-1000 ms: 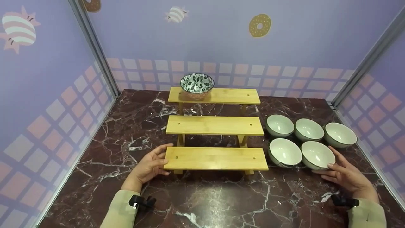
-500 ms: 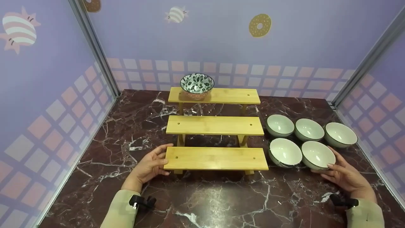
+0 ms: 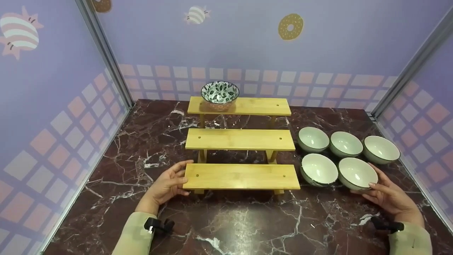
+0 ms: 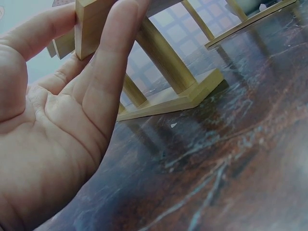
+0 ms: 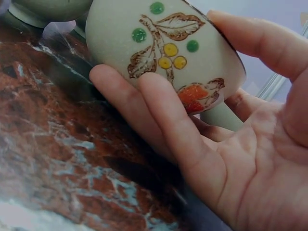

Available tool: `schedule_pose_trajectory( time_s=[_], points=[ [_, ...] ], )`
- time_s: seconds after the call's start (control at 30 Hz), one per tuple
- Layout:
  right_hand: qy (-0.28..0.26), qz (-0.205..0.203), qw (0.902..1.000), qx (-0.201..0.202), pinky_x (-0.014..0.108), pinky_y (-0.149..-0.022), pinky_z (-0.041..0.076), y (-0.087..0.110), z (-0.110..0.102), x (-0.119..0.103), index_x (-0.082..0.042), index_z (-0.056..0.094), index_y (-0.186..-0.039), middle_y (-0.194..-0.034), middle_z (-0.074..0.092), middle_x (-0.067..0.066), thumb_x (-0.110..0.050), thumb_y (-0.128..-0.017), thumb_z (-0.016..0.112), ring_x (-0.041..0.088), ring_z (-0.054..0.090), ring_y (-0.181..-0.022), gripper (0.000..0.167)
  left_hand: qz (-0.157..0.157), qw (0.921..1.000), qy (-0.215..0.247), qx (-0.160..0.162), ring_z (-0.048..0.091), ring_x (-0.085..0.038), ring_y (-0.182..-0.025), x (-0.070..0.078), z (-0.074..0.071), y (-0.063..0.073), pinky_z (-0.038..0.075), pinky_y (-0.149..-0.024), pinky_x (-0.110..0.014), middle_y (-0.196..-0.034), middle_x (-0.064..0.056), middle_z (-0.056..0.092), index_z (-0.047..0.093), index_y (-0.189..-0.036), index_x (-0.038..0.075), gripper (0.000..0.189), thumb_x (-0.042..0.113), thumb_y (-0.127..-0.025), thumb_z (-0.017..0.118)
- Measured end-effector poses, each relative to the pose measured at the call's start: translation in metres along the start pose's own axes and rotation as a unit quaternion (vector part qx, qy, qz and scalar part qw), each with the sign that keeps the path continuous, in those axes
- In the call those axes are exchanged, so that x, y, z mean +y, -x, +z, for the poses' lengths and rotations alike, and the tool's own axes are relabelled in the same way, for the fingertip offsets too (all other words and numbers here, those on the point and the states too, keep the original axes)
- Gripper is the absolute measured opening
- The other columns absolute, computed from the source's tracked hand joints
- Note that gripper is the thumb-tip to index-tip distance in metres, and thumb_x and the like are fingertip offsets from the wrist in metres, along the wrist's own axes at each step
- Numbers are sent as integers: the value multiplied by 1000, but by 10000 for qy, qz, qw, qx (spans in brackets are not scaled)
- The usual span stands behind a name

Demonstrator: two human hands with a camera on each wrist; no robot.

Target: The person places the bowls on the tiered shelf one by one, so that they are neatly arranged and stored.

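Note:
My left hand grips the left end of a three-step wooden display rack, at its lowest board. In the left wrist view the thumb and fingers lie around the board's end, and the rack's legs stand on the table. At the right, my right hand holds the front right white bowl, thumb at the rim and fingers under its side. The right wrist view shows this bowl's outer wall painted with brown leaves, green and yellow dots and an orange patch. A floral-patterned bowl stands on the top step, left side.
Several other white bowls stand close together right of the rack, beside the held one. The dark marbled table is enclosed by purple panels at the back and both sides.
The bowl in my right hand has shifted slightly right, opening a small gap to the bowl on its left. My left hand and the rack stay put.

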State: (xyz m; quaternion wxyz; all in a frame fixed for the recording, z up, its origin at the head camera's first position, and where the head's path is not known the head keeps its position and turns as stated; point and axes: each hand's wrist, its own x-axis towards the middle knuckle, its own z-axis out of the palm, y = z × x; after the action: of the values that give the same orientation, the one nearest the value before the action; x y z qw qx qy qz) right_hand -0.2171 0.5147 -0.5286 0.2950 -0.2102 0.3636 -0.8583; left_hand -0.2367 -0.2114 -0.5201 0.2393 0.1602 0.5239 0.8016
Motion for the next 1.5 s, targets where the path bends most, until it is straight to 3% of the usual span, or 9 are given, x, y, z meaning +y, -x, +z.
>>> schedule_pose_trajectory(
  time_s=[0.43, 0.9, 1.2, 1.5],
  points=[
    [152, -443, 9989, -78, 42, -109, 53, -1, 20, -16, -32, 26, -163, -151, 51, 14, 10, -104, 7, 47, 60, -129, 75, 66, 9999, 58, -56, 75, -19, -92, 0, -1, 0, 66, -68, -29, -132, -5, 64, 31, -158, 11, 61, -3, -102, 52],
    [108, -614, 9978, -229, 40, -103, 58, -18, 46, -33, -28, 25, -163, -152, 48, 18, 9, -104, 8, 53, 59, -126, 71, 66, 9999, 82, -99, 75, -19, -92, 0, -2, 0, 66, -69, -29, -133, -5, 64, 36, -155, 15, 58, -3, -102, 51],
    [69, -698, 9975, 91, 40, -102, 58, -31, 67, -43, -25, 34, -159, -147, 52, 20, 8, -106, 11, 50, 62, -124, 66, 60, 10000, 24, -62, 74, -19, -91, -1, -2, 0, 66, -68, -28, -133, -5, 63, 25, -160, 6, 64, -4, -102, 51],
    [-108, -799, 9966, -150, 44, -102, 58, -57, 82, -52, -19, 27, -160, -148, 49, 28, 7, -106, 9, 59, 57, -123, 63, 30, 10000, 0, 12, 73, -19, -91, -1, -1, 0, 66, -68, -28, -133, -4, 62, 23, -160, 5, 66, -2, -102, 53]
  ],
)
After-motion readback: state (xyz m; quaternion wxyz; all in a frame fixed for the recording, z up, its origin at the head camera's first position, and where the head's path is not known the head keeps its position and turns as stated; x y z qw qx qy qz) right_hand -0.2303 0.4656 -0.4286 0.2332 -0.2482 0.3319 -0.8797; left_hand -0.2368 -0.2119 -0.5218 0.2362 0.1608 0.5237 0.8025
